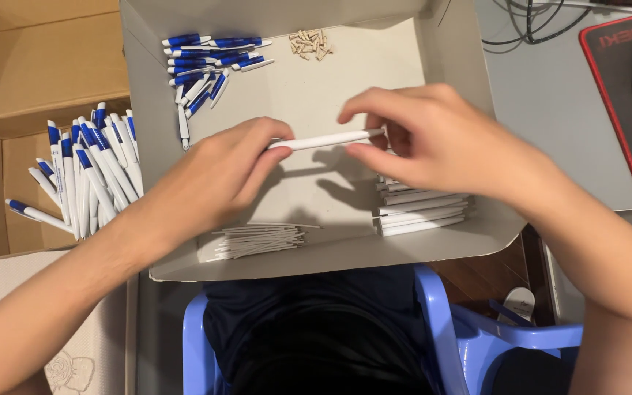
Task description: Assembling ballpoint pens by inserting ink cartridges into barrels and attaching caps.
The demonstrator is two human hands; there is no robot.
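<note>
A white pen barrel [327, 139] is held level between both hands over a shallow grey cardboard tray [309, 260]. My left hand [217, 175] pinches its left end; my right hand [429, 139] grips its right end with thumb and fingers. Under my right hand lies a stack of white barrels [422, 212]. A bundle of thin white refills [257, 240] lies near the tray's front edge. Blue-and-white pen tops [206, 62] lie at the tray's back left, and small tan springs [311, 44] at the back middle.
A brown cardboard box [9, 80] at the left holds several finished blue-and-white pens [89, 168]. A black mouse pad with a red rim [623, 102] and cables lie at the right on a grey desk. A blue plastic chair [448, 329] is below.
</note>
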